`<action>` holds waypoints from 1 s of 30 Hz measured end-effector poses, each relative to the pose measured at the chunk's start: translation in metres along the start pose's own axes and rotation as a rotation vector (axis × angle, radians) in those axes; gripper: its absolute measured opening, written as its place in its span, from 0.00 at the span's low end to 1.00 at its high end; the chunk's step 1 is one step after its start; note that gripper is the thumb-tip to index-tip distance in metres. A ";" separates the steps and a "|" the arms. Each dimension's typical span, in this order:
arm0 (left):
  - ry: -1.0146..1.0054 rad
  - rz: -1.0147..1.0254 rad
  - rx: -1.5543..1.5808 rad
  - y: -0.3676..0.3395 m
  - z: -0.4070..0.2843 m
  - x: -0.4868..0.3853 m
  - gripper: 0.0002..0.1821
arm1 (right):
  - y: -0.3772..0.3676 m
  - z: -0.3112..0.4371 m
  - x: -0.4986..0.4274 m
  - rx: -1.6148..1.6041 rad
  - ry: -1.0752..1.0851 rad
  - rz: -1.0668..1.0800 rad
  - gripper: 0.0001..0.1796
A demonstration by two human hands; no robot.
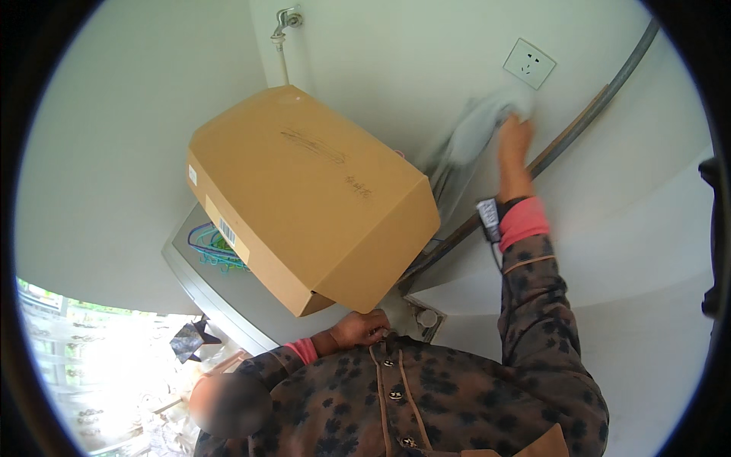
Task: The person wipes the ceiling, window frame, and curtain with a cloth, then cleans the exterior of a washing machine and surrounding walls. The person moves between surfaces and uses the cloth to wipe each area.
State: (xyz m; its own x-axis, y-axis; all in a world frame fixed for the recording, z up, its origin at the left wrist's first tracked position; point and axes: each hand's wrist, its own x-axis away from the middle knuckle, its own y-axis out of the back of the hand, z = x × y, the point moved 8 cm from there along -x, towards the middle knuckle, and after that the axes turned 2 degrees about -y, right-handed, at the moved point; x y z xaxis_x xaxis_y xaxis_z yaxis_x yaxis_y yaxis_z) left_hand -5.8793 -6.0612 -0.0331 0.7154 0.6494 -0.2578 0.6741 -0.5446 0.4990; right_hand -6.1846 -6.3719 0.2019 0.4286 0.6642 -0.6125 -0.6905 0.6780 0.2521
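Observation:
My right hand point(515, 137) is raised at the upper right, closed on a pale cloth point(477, 134) that is blurred and lies against the wall. A grey pole passes beside that forearm. My left hand point(360, 329) is near my chest, just under the lower edge of a large cardboard box point(308, 188); its fingers are curled, and whether they hold anything is unclear. The box is tilted and bears handwriting and a barcode label. Several coloured clothes hangers point(220, 248) lie on a grey surface point(274, 305), partly under the box.
A metal tap point(281, 25) with a white pipe is on the wall behind the box. A wall socket point(529, 63) is above my right hand. The long grey pole point(594, 114) leans diagonally at the right. A blurred round shape and a bright curtained window are at the lower left.

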 end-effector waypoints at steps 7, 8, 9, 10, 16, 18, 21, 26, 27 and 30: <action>0.003 -0.003 0.006 0.005 0.002 0.001 0.05 | 0.061 0.060 -0.021 -0.146 0.261 -0.238 0.26; 0.018 0.008 0.020 0.004 0.003 0.003 0.05 | 0.041 0.021 0.014 0.034 -0.054 -0.121 0.35; 0.057 -0.012 0.039 0.005 0.006 0.004 0.05 | 0.021 -0.022 0.062 0.060 -0.377 0.021 0.40; 0.017 -0.003 0.047 0.003 0.002 0.006 0.05 | 0.007 -0.060 0.124 -0.016 -0.708 0.165 0.39; -0.016 -0.037 0.018 -0.007 0.007 0.014 0.06 | 0.054 0.002 0.184 -0.784 -0.785 0.319 0.28; -0.054 -0.049 0.018 -0.007 0.011 0.014 0.06 | 0.145 0.102 0.116 -0.749 -0.064 0.055 0.24; -0.069 -0.067 0.049 -0.002 0.019 0.015 0.06 | 0.251 0.217 0.118 -0.417 0.762 -0.269 0.23; -0.048 -0.015 0.019 0.002 0.020 0.029 0.07 | 0.212 0.106 0.206 0.289 0.261 -0.182 0.26; -0.054 0.002 0.002 0.003 0.019 0.032 0.07 | 0.204 0.072 0.226 0.323 0.087 -0.051 0.26; -0.062 -0.019 -0.053 0.001 0.013 0.031 0.08 | 0.228 0.039 0.254 0.436 0.001 0.072 0.24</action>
State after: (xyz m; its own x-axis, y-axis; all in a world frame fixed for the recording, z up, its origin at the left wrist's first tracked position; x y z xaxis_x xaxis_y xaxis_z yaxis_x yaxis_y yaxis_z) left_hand -5.8540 -6.0493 -0.0513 0.7140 0.6241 -0.3174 0.6779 -0.5030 0.5361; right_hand -6.2102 -6.0368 0.1329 0.3872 0.7146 -0.5825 -0.4082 0.6994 0.5867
